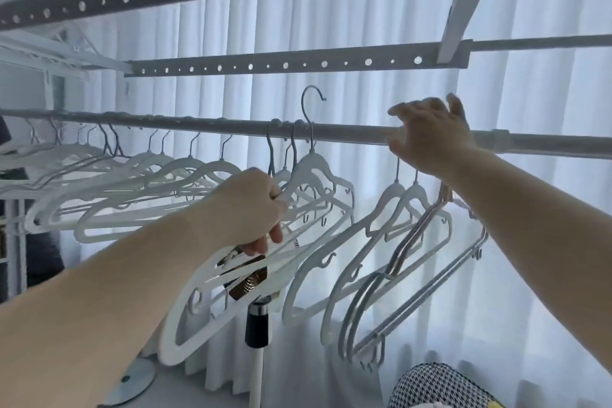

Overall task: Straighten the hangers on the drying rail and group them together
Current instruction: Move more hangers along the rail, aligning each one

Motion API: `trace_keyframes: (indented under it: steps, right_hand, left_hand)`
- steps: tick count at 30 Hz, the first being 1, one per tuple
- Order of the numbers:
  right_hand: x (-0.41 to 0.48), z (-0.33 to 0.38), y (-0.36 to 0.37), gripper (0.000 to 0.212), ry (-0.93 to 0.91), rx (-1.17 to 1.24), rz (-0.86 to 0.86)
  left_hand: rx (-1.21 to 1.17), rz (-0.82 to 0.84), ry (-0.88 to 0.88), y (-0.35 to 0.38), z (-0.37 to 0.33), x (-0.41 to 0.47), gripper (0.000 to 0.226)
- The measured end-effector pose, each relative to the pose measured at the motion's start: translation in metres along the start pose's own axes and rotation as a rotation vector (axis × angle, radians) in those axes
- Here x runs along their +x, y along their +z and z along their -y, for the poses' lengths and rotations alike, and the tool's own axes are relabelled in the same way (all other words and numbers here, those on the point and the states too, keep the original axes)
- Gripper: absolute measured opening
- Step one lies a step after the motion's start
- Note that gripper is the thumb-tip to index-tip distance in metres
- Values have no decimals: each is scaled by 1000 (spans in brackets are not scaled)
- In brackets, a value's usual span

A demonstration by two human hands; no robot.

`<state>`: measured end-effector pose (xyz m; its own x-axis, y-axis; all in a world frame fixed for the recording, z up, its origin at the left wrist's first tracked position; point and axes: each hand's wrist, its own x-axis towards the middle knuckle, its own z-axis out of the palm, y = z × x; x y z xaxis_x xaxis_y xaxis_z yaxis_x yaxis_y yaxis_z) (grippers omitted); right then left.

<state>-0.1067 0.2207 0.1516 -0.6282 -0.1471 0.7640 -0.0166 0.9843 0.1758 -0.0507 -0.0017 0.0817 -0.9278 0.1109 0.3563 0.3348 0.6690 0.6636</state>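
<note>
A grey drying rail (pixel 212 125) runs across the view. Several white hangers (pixel 132 182) hang from its left half, tilted and spread apart. My left hand (pixel 251 209) grips a bunch of white hangers (pixel 311 175) near their necks; one hook (pixel 313 99) of this bunch stands free above the rail. My right hand (pixel 427 132) reaches over the rail further right, fingers loosely spread around it, just above the hooks of more hangers (pixel 397 219) of white plastic and metal wire that hang slanted beneath.
Two perforated grey bars (pixel 298 63) of the rack run overhead. White curtains (pixel 530 93) fill the background. A black and white pole (pixel 256 334) on a round base (pixel 132 381) stands below the hangers. A patterned object (pixel 440 387) lies at the bottom right.
</note>
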Motion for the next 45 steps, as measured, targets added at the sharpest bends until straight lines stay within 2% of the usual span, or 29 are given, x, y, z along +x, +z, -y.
trace_keyframes:
  steps: [4, 17, 28, 31, 33, 37, 39, 45]
  right_hand:
    - [1, -5, 4, 48, 21, -57, 157]
    - [1, -14, 16, 38, -53, 62, 55]
    - [1, -18, 16, 38, -80, 66, 48]
    - [1, -17, 15, 43, -78, 32, 57]
    - [1, -17, 14, 48, -69, 41, 57]
    - [-1, -15, 14, 50, -65, 79, 19]
    - [-1, -11, 14, 50, -82, 84, 2]
    - [7, 5, 16, 52, -113, 76, 37]
  left_hand:
    - [18, -5, 17, 8, -10, 21, 28]
    - [107, 161, 3, 56, -32, 55, 27]
    - [249, 162, 83, 72, -35, 54, 27]
    - [271, 123, 147, 67, -36, 50, 37]
    - [294, 40, 174, 59, -33, 47, 39]
    - [373, -321, 276, 36, -15, 40, 30]
    - [429, -415, 246, 26, -1, 38, 30]
    - [560, -240, 4, 21, 30, 35, 41]
